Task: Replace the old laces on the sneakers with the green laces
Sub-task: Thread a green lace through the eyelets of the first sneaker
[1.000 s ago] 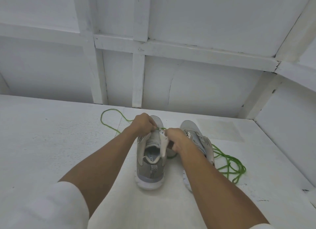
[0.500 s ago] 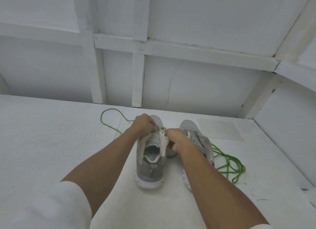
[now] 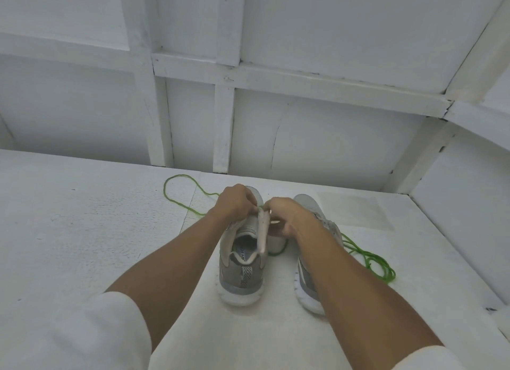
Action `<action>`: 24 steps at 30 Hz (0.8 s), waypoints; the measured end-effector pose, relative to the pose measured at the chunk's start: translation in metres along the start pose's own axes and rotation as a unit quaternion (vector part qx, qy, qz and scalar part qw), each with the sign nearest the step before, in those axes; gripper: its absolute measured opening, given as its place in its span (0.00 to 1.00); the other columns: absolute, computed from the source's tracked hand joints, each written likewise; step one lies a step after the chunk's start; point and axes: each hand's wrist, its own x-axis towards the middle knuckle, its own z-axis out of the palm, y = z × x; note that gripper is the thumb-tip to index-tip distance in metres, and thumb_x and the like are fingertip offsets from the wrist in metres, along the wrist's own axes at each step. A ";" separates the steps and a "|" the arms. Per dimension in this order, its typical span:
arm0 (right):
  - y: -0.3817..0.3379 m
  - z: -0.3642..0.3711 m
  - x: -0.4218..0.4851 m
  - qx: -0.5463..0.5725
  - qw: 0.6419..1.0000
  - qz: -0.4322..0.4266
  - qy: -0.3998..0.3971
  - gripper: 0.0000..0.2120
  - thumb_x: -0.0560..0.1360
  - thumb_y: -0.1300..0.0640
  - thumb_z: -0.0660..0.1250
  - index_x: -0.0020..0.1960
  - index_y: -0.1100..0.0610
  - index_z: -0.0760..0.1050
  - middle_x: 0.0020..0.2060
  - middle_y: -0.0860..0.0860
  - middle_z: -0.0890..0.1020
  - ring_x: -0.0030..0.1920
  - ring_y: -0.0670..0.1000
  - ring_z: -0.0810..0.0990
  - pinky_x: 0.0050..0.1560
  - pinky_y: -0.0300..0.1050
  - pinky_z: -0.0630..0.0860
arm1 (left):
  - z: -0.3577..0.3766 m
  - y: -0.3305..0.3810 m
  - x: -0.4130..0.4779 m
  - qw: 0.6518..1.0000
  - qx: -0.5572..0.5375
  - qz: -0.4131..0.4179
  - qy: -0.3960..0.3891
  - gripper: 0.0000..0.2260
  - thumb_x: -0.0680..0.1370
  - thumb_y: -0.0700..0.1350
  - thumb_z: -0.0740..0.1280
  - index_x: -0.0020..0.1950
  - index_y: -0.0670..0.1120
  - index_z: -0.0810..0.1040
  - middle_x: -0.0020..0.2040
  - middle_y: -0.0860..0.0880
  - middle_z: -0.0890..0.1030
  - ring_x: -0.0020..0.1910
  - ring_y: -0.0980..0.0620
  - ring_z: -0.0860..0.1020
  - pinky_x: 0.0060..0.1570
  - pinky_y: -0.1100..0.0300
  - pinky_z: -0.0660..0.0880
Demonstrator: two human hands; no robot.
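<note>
Left hand (image 3: 236,204): fingers curled onto the lacing edge at the front of the left sneaker (image 3: 242,273); whether it also pinches lace is hidden. Right hand (image 3: 287,217): fingers closed round the tongue (image 3: 262,231), which is pulled up and stands on edge between the two hands. The hands are nearly touching above the shoe opening.

Right sneaker (image 3: 310,211): just beside the left one with a narrow gap; its middle is covered by the right forearm.

Green lace (image 3: 369,262): loose coils right of the right sneaker, a separate loop on the far left running in under the left wrist, and a short arc showing in the gap between the shoes.

Clearances: the white table (image 3: 82,231) extends well to the left. The panelled back wall (image 3: 303,148) lies just beyond the toes. The side wall (image 3: 469,204) borders the table on the right, near the coils.

Orientation: both sneakers stand on their soles, heels toward the person, toes toward the back wall, long axes parallel, near to far.
</note>
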 end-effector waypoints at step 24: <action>-0.109 -0.070 -0.011 0.336 0.890 -0.302 0.067 0.09 0.80 0.67 0.54 0.45 0.60 0.69 0.38 0.54 0.75 0.30 0.50 0.75 0.29 0.40 0.74 | -0.009 -0.040 -0.025 0.921 -0.331 -0.203 0.036 0.08 0.73 0.44 0.69 0.43 0.39 0.77 0.41 0.41 0.80 0.38 0.45 0.79 0.44 0.53 0.79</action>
